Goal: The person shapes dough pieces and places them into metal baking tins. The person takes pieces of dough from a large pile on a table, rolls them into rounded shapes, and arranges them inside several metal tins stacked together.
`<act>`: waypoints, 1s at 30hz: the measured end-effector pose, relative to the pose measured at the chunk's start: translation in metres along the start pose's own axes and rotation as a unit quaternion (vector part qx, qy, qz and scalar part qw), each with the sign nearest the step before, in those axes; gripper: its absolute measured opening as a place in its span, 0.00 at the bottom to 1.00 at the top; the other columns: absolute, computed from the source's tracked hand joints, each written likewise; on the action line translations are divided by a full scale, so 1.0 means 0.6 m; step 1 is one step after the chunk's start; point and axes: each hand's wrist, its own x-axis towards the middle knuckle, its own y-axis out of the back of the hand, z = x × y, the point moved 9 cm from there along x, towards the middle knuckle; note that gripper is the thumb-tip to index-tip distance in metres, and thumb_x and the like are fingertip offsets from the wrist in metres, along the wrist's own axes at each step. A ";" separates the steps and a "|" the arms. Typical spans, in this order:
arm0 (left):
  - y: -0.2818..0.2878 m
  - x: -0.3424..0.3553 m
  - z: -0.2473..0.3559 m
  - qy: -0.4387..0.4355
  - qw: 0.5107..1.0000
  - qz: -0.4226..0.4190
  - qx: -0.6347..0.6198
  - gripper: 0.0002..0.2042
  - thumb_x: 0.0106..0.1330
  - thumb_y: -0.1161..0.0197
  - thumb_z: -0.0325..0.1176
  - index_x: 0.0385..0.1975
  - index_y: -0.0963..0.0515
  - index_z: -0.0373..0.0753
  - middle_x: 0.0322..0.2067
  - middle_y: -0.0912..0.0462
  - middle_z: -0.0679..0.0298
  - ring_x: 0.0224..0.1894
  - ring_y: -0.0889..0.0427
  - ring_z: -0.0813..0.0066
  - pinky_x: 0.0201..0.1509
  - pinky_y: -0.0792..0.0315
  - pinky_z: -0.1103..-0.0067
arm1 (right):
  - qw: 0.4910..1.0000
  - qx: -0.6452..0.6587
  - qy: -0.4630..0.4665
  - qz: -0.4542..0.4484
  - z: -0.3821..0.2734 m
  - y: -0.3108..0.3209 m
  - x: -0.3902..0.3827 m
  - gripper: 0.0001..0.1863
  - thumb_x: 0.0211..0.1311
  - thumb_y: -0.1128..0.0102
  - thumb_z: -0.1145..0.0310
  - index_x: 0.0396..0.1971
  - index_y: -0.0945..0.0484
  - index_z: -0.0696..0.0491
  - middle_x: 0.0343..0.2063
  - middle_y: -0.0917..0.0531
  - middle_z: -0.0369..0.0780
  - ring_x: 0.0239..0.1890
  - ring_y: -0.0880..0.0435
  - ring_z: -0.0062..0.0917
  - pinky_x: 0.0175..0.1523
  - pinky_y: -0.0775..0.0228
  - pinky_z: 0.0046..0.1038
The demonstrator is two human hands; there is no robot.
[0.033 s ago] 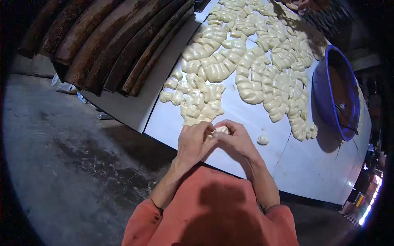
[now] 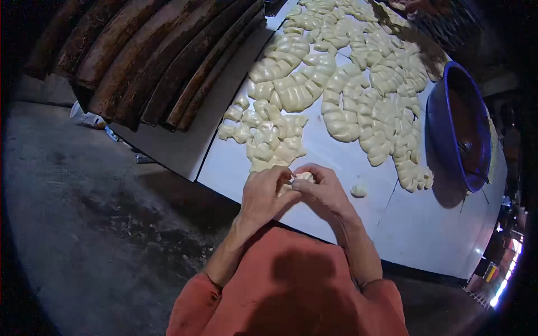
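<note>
Head view: dough piece (image 2: 305,176) pinched between left grip (image 2: 262,190), right grip (image 2: 325,190).

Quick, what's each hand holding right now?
Left hand: closed, fingers curled around a small piece of pale dough, partly hidden.
Right hand: closed, thumb and fingers pinching the same piece.

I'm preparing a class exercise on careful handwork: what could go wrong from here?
The dough piece pinched between the left hand and right hand might tear if pulled hard. The small lump beside the right hand could be squashed by a sideways movement. The dough pile just beyond the left hand might smear if brushed.
</note>
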 end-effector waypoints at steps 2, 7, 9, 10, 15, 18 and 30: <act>-0.002 -0.003 -0.001 0.016 0.999 -0.026 -0.028 0.14 0.59 0.30 0.38 0.41 0.17 0.38 0.34 0.14 0.62 0.39 0.18 0.61 0.47 0.32 0.66 | 0.998 0.069 -0.007 0.011 0.011 0.012 -0.002 0.17 0.62 0.34 0.71 0.48 0.22 0.62 0.34 0.17 0.37 0.32 0.19 0.17 0.37 0.25 0.21; -0.024 -0.007 -0.013 -0.016 0.999 -0.043 0.000 0.13 0.61 0.31 0.39 0.40 0.17 0.39 0.35 0.14 0.61 0.39 0.18 0.61 0.48 0.33 0.66 | 0.997 -0.055 0.043 0.041 -0.004 0.006 -0.009 0.16 0.61 0.33 0.71 0.48 0.21 0.59 0.31 0.18 0.36 0.31 0.22 0.14 0.34 0.28 0.19; -0.013 -0.010 -0.006 -0.022 1.000 -0.011 0.011 0.10 0.62 0.33 0.39 0.38 0.16 0.41 0.35 0.14 0.63 0.40 0.18 0.62 0.49 0.36 0.67 | 0.989 -0.116 0.086 0.034 -0.004 0.011 -0.004 0.12 0.60 0.32 0.72 0.43 0.19 0.57 0.29 0.19 0.35 0.30 0.24 0.12 0.33 0.30 0.18; -0.019 -0.016 -0.015 -0.014 0.999 -0.025 0.016 0.09 0.61 0.32 0.39 0.37 0.16 0.43 0.34 0.14 0.64 0.41 0.19 0.63 0.50 0.37 0.67 | 0.996 -0.080 0.026 0.013 -0.007 0.001 -0.010 0.12 0.58 0.31 0.72 0.41 0.20 0.57 0.30 0.18 0.34 0.31 0.22 0.13 0.35 0.29 0.18; -0.022 -0.018 -0.007 -0.046 0.995 -0.018 0.081 0.08 0.59 0.32 0.38 0.35 0.15 0.45 0.34 0.14 0.66 0.41 0.19 0.65 0.49 0.37 0.68 | 0.991 0.132 0.011 0.002 -0.073 0.008 -0.073 0.10 0.50 0.32 0.77 0.33 0.20 0.55 0.28 0.18 0.37 0.28 0.19 0.20 0.33 0.28 0.18; -0.029 -0.005 -0.017 -0.020 0.996 -0.048 0.070 0.16 0.55 0.28 0.42 0.41 0.16 0.43 0.34 0.14 0.65 0.41 0.18 0.64 0.48 0.36 0.66 | 0.971 0.214 0.109 -0.003 -0.096 0.065 -0.097 0.15 0.45 0.30 0.75 0.36 0.21 0.57 0.30 0.17 0.39 0.30 0.18 0.23 0.34 0.25 0.23; -0.099 0.071 0.092 0.086 0.952 -0.129 -0.264 0.19 0.66 0.32 0.40 0.48 0.17 0.30 0.34 0.11 0.57 0.35 0.15 0.78 0.39 0.23 0.80 | 0.969 0.183 0.099 0.135 -0.070 0.108 -0.106 0.14 0.66 0.39 0.71 0.49 0.23 0.58 0.39 0.16 0.40 0.33 0.15 0.19 0.36 0.21 0.19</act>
